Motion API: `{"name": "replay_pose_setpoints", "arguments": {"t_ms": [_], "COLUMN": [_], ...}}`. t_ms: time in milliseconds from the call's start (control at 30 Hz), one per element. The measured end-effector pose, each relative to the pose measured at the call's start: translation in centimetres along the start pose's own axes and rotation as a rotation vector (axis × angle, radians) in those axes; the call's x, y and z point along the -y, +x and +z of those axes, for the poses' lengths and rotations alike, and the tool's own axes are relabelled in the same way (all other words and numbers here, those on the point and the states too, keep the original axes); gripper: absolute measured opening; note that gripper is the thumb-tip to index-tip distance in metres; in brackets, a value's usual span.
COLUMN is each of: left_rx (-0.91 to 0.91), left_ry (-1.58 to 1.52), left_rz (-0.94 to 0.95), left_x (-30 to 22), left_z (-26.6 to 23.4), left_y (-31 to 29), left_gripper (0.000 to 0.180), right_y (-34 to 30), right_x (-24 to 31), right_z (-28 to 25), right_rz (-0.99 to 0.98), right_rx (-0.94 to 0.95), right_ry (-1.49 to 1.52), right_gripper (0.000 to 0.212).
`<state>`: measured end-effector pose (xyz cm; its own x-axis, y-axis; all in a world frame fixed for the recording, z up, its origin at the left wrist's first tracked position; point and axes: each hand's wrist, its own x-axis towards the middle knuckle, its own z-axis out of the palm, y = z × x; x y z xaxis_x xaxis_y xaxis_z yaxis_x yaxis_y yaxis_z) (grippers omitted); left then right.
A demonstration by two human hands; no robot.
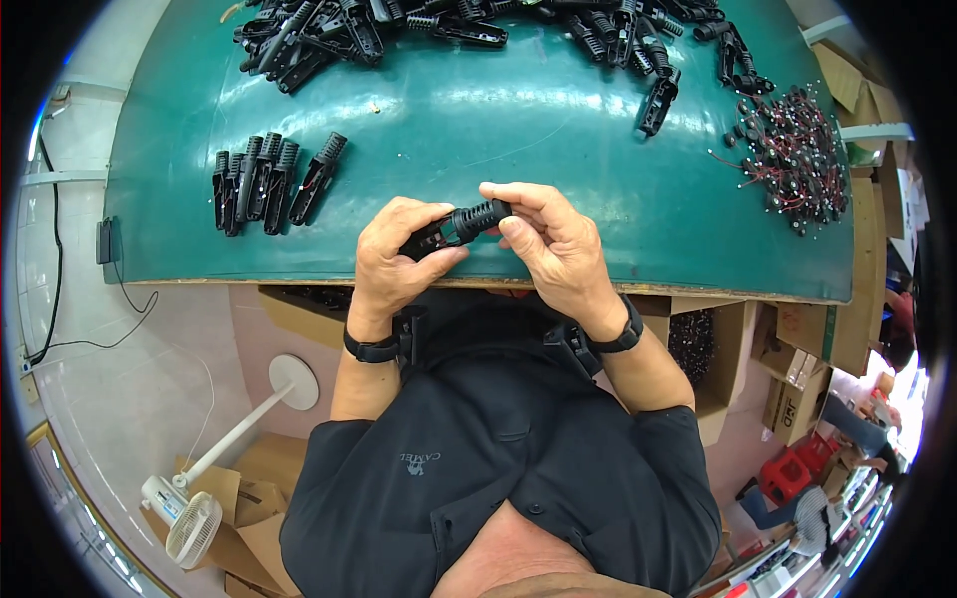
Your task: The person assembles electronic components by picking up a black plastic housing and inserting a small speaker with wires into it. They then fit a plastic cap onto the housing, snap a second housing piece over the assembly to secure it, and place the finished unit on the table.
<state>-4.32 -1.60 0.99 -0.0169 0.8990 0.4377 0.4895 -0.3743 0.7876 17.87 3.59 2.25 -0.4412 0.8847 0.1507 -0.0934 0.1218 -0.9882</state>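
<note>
A black plastic housing with a ribbed neck (475,221) is held between both hands, just above the near edge of the green table. My left hand (391,249) grips its open-sided body between thumb and fingers. The fingers and thumb of my right hand (558,244) close on the far end of the ribbed neck; exactly what they pinch there is partly hidden. To the left, a row of similar black housings (261,179) lies on the table, one of them (318,179) slightly apart, with thin red wire showing in it.
Black housings (329,40) are heaped along the far side of the green table (449,120). At the right lies a pile of small black round parts with red wires (793,159). Cardboard boxes (733,349) stand under the table; a white fan (194,523) is at lower left.
</note>
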Motion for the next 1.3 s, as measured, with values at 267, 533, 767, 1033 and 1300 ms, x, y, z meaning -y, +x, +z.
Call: {"name": "replay_pose_setpoints", "arguments": {"t_ms": [267,533,767,1033,1300], "left_rx": [0.011,0.003,0.010,0.016,0.026], "left_ry": [0.002,-0.019,-0.001,0.005,0.011], "left_rz": [-0.048,-0.028,-0.006,0.004,0.004], "left_x": [0.0,0.2,0.6,0.6,0.5], "left_z": [-0.7,-1.4,-1.7,-1.0,-0.9], "left_y": [-0.7,-1.1,-1.3,-1.7,-1.5], "left_gripper": [0.049,0.048,0.046,0.049,0.049], "right_y": [-0.7,-0.8,-0.8,-0.8,-0.7], "right_x": [-0.9,-1.3,-1.0,-0.8,-0.5], "right_z": [1.7,1.9,1.1,-0.2,-0.8], "right_rz": [-0.170,-0.169,0.007,0.233,0.201], "right_rx": [-0.048,-0.021,0.072,0.042,0.073], "right_ry": [-0.283,-0.272,-0.061,0.042,-0.097], "right_gripper": [0.035,0.035,0.032,0.030,0.029]}}
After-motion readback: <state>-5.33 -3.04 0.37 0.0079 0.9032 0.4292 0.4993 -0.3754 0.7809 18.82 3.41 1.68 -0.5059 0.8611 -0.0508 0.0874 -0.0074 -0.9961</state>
